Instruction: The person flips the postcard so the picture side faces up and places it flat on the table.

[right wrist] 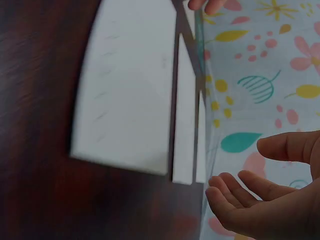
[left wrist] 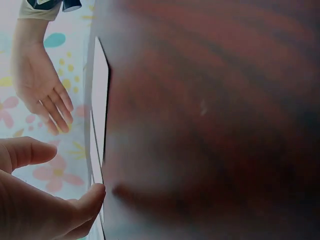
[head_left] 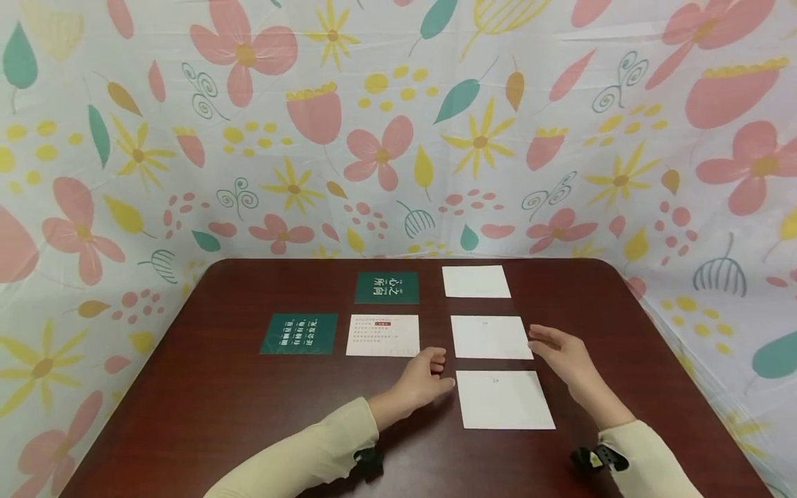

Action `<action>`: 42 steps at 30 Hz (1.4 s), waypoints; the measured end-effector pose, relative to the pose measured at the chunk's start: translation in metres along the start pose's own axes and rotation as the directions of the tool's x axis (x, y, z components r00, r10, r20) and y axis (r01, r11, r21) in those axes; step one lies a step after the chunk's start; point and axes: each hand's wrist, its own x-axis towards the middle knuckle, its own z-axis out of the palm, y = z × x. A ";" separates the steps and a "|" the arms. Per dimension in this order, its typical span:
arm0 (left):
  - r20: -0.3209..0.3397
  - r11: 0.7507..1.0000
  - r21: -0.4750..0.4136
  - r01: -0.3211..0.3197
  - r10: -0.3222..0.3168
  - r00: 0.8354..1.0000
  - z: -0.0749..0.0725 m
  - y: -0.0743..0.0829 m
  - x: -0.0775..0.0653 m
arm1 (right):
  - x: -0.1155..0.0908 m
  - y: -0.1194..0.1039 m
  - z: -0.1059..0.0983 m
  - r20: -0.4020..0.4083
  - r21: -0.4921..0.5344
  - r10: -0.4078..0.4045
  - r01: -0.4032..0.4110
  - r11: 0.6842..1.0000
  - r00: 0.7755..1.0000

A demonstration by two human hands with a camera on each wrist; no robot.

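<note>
Three white cards lie in a column on the table: a far card [head_left: 477, 281], a middle card [head_left: 491, 337] and a near card [head_left: 505, 400]. In the head view my left hand [head_left: 420, 380], fingers loosely bent and holding nothing, is just left of the near card. My right hand [head_left: 566, 356] holds nothing either, its fingertips at the right edge of the middle card. Faint short lines mark the large white card [right wrist: 125, 95] in the right wrist view. That view also shows my right hand [right wrist: 270, 190] with thumb and fingers apart.
Left of the white column lie a cream card [head_left: 382, 335] with printed text and a red label, a dark green card [head_left: 387, 287] behind it, and another green card [head_left: 299, 333] farther left. The dark reddish table [head_left: 187, 415] meets a floral cloth [head_left: 398, 138] at its back.
</note>
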 end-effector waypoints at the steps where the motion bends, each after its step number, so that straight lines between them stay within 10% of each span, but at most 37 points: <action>1: 0.011 1.000 0.004 0.006 -0.006 1.000 0.001 0.000 -0.002 | -0.003 0.004 -0.002 0.006 -0.002 0.002 -0.002 1.000 1.000; 21: 0.138 0.999 -0.005 0.034 -0.033 0.990 0.015 0.000 -0.016 | -0.043 0.025 -0.001 0.053 -0.095 0.048 -0.043 0.995 0.997; 42: 0.033 1.000 -0.019 0.016 -0.016 0.999 0.027 0.002 -0.015 | -0.044 0.029 -0.001 0.043 0.013 0.075 -0.076 0.997 0.996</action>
